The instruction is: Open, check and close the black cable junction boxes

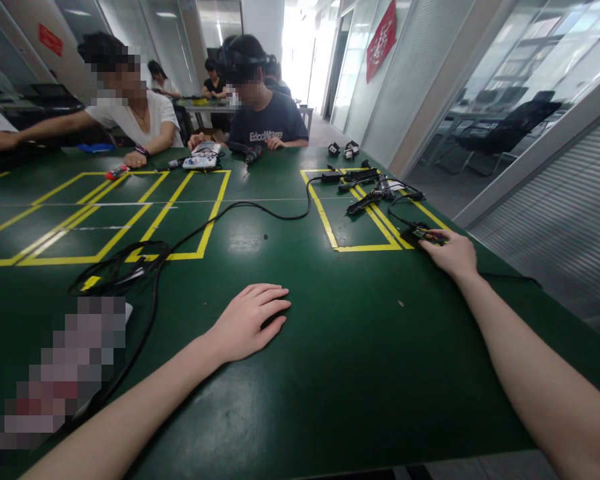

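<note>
My left hand (254,321) lies palm down on the green table (350,360), fingers stretched out and holding nothing. Over at the right edge, my right hand (453,255) has its thumb and fingers closed on a small dark part with coloured wires (427,233). Its exact kind is too small to make out. A black cable runs from near that part toward a cluster of black pieces (375,193), which lies just beyond my right hand inside yellow tape lines (367,249).
A long black cable (200,230) crosses the table to a coil at the left, beside a blurred-out object (65,373). Two people sit across the table, near a power drill (250,153), a white device (203,159) and a red-handled tool (116,173). Small black-and-white blocks (350,149) stand at the far right.
</note>
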